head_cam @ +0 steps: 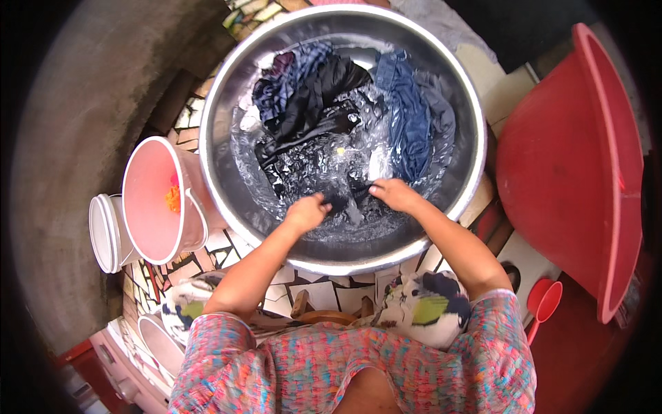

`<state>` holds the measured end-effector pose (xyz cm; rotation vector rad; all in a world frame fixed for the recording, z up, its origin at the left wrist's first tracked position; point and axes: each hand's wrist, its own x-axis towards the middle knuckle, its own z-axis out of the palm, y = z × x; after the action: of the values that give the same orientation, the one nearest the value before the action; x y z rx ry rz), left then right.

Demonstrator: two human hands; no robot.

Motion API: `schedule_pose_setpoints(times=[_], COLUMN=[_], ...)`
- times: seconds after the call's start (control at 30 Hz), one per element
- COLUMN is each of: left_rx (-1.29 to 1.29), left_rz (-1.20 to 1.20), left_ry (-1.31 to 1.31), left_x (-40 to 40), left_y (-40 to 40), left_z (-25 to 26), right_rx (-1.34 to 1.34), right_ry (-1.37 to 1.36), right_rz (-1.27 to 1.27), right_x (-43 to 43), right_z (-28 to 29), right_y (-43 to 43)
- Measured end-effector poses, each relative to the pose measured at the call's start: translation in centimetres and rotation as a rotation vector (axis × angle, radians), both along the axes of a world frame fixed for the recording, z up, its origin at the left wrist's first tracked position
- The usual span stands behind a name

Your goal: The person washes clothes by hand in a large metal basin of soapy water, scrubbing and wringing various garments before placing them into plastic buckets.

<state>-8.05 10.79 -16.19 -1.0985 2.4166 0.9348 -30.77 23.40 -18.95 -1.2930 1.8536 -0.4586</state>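
Before me stands a large round metal basin (213, 155) holding water. My left hand (307, 213) grips one side of a black wet cloth (339, 201) near the basin's front. The other side of this cloth is pinched in my right hand (395, 195); splashing water hides much of its shape. Toward the back left lie a crumpled black garment (331, 80) and a blue checked cloth (274, 95). A blue denim garment (408, 119) rests along the right, with a dark grey cloth (439, 106) beside it. A small yellow thing (340, 150) shows mid-basin.
To the left are a pink bucket (147, 207) with something orange (173, 198) inside and a lidded white pail (103, 233). A big red plastic tub (553, 155) leans on its side at the right, near a red dipper (544, 300). Broken-tile flooring (315, 297) lies below.
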Motion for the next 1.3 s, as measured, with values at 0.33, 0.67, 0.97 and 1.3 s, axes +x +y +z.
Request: schedule_pose_setpoints(times=[0.33, 0.67, 0.97, 1.3], left_rx=[0.350, 0.270, -0.641, 0.043], left_rz=[0.483, 0.194, 0.086, -0.305], left_ry=[1.093, 1.388, 0.145, -0.369], left_x=[2.5, 3.2, 4.4, 2.9], left_y=[2.7, 4.0, -6.4, 0.8], left_z=[29.6, 40.5, 17.4, -7.7], right_rx=[-0.902, -1.180, -0.456, 0.289], right_ry=[-0.050, 0.015, 0.223, 0.305], right_rz=[-0.221, 0.178, -0.011, 0.260], right_x=[7.9, 11.5, 8.6, 10.1], right_z=[34.6, 42.8, 8.8, -10.7], right_y=[2.0, -1.1, -4.1, -4.6])
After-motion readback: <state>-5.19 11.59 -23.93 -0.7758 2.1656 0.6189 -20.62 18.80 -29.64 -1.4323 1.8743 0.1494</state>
